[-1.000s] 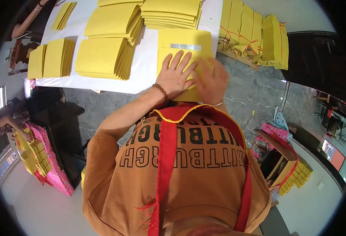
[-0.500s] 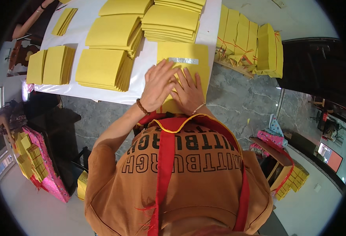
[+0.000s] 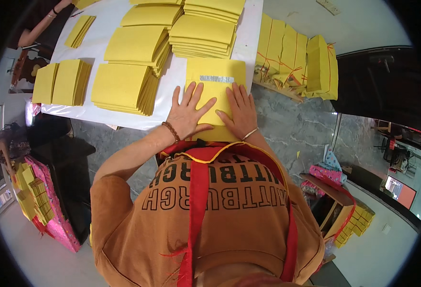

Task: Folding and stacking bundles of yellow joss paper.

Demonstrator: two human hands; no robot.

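A yellow paper sheet with a silver foil strip across its upper part lies at the table's near right edge. Whether it is one sheet or a pile I cannot tell. My left hand rests on the sheet's left side, fingers spread, fingertips just below the foil. On the right side my right hand lies flat, its fingertips by the strip's right end and its thumb pointing inward. Both hands are open and grip nothing. My body and apron partly cover the sheet's near end.
Stacks of folded yellow paper stand left of the sheet, with another stack behind it on the white-covered table. Tied yellow bundles stand right of the table. Another person's arm reaches in at the far left.
My hands, close together and overlapping before, have moved apart to the two sides of the sheet. The foil strip now looks crinkled rather than smooth.
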